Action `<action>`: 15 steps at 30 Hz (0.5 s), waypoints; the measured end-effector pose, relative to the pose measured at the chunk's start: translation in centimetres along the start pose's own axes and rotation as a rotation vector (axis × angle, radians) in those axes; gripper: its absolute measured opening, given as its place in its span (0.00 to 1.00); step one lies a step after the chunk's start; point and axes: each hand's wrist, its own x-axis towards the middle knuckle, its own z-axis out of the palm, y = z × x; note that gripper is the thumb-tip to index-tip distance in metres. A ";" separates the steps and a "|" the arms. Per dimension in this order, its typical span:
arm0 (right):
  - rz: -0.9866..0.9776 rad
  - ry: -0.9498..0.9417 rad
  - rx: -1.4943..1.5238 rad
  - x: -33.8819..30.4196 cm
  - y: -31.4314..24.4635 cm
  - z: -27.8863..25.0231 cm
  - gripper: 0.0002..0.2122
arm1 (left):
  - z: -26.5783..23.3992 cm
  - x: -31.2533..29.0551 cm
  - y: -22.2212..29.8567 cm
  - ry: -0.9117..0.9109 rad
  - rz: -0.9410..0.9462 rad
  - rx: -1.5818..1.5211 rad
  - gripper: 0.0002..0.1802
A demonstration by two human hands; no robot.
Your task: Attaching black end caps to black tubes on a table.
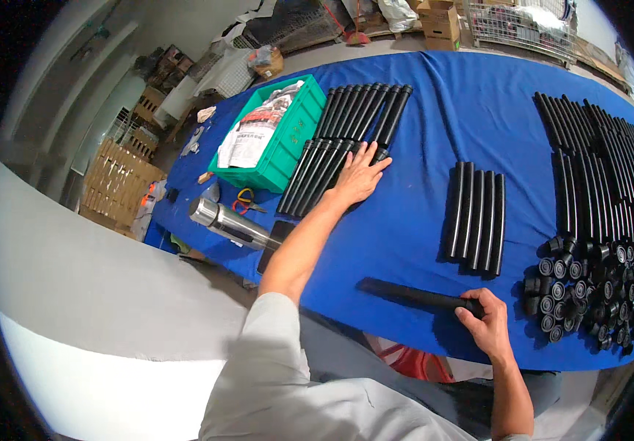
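Note:
My right hand (pixel 487 322) grips one end of a black tube (pixel 409 295) near the table's front edge, with the tube pointing left. My left hand (pixel 358 176) lies with fingers spread on the near row of black tubes with wider capped ends (pixel 308 176), at that row's right side. Whether it holds one of them is hidden under the palm. Behind it runs a second row of such tubes (pixel 365 106). Several plain black tubes (pixel 475 217) lie side by side in the table's middle, beyond my right hand.
A green crate (pixel 299 136) holding newspaper stands left of the capped tubes. Nearer are a steel flask (pixel 232 224), red-and-yellow-handled cutters (pixel 245 200) and a dark flat object (pixel 276 239). At right lie many black tubes (pixel 589 176) and a pile of black caps (pixel 559 294) on the blue cloth (pixel 434 117).

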 end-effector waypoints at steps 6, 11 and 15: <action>0.047 -0.011 -0.002 -0.2 -0.1 -0.2 0.13 | 1.7 0.7 1.3 0.080 -0.074 -0.007 0.24; 0.019 -0.014 -0.010 -0.2 0.4 -0.2 0.13 | 1.6 1.3 1.5 0.076 -0.139 -0.005 0.24; 0.032 -0.026 0.006 -0.1 0.0 -0.2 0.12 | 1.6 1.6 1.0 0.068 -0.191 -0.008 0.25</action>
